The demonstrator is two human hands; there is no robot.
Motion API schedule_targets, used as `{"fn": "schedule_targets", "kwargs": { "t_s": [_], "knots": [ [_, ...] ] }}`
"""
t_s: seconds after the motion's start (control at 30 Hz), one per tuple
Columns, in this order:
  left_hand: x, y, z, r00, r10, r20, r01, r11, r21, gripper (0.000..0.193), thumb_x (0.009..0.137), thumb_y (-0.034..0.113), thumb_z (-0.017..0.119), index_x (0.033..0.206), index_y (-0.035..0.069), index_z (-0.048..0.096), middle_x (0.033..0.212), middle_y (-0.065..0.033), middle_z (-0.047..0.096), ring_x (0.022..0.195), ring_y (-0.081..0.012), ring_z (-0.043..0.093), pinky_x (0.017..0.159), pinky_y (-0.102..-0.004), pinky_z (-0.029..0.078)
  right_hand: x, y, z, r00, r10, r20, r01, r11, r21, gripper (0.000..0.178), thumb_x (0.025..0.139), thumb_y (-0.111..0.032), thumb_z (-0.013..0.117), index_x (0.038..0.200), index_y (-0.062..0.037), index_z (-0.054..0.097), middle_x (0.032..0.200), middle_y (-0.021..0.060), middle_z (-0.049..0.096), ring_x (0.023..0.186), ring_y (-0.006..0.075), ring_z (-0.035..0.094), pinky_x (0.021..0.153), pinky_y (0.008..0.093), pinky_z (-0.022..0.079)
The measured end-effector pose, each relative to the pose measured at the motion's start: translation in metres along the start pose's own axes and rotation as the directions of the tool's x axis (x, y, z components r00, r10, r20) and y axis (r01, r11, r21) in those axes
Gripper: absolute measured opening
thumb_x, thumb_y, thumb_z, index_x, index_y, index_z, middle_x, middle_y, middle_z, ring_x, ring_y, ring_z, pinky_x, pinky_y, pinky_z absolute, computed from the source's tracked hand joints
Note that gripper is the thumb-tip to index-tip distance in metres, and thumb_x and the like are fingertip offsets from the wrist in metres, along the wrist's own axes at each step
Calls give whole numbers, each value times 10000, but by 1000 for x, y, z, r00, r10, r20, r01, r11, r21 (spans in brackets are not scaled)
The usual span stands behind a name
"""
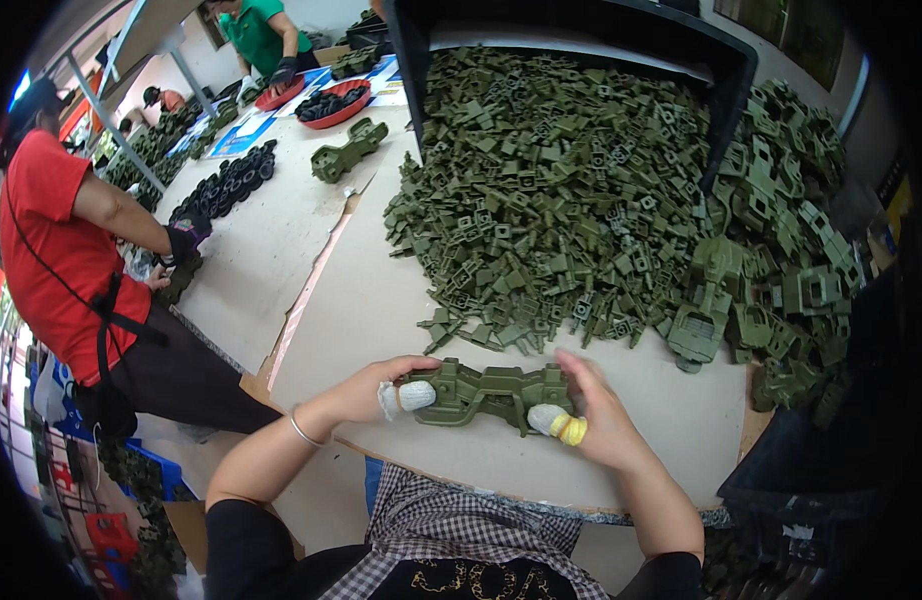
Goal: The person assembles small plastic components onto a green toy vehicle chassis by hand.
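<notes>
Just above the table's front edge, I hold an olive-green plastic toy vehicle body (493,392) lengthwise between both hands. My left hand (389,393) grips its left end, with the white-wrapped thumb on the near side and the fingers mostly hidden behind. At the other end is my right hand (599,410), its thumb in a white and yellow cover pressed against the near side. The fingers of that hand reach up along the right end. Beyond the body lies a large heap of small olive-green plastic parts (551,200).
The heap spills from a black bin (749,75). Larger green vehicle bodies (791,260) pile up at the right. On the left table lie black wheels (231,180), another green body (349,150) and a red bowl (333,105). A red-shirted person (66,240) works at left, a green-shirted one (266,40) farther back.
</notes>
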State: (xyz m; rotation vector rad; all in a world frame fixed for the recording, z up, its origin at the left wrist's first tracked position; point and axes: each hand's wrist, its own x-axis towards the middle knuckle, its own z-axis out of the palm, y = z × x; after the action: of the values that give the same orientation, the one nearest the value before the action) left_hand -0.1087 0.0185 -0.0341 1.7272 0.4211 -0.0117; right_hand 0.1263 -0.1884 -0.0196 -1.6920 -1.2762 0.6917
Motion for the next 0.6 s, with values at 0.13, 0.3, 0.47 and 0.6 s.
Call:
{"fn": "schedule_targets", "kwargs": {
  "t_s": [0.13, 0.3, 0.47, 0.6],
  "knots": [
    [2, -25, 24, 960, 178, -216, -196, 978, -65, 462, 795, 22, 592, 1234, 34, 452, 1198, -98, 513, 1113, -175, 488, 954, -296, 373, 11, -43, 23, 911, -397, -107, 344, 879, -330, 592, 675, -225, 722, 1165, -18, 461, 1105, 154, 518, 1047, 334, 489, 901, 394, 396],
    [3, -27, 50, 888, 331, -320, -278, 939, 201, 418, 789, 20, 586, 1195, 36, 489, 1141, -110, 528, 1062, -200, 512, 920, -307, 394, 36, -40, 62, 903, -406, 140, 408, 709, -575, 428, 703, -120, 561, 1110, -1, 503, 830, 82, 522, 784, 228, 529, 676, 319, 462],
    [0, -31, 52, 916, 223, -335, -298, 935, -194, 564, 767, -30, 602, 1278, 32, 373, 1193, -114, 489, 1085, -188, 493, 917, -286, 396, 32, -40, 63, 914, -383, 131, 387, 730, -563, 531, 677, -156, 633, 1158, -5, 465, 859, 89, 539, 827, 240, 527, 673, 338, 463],
    [-8, -35, 55, 950, 139, -281, -260, 851, -457, 703, 760, -51, 604, 1348, 46, 231, 1207, -116, 476, 1109, -189, 474, 932, -287, 384, 44, -47, 56, 915, -287, 284, 402, 711, -577, 535, 705, -174, 642, 1170, 14, 457, 942, 133, 559, 902, 270, 520, 723, 367, 460]
  ]
}}
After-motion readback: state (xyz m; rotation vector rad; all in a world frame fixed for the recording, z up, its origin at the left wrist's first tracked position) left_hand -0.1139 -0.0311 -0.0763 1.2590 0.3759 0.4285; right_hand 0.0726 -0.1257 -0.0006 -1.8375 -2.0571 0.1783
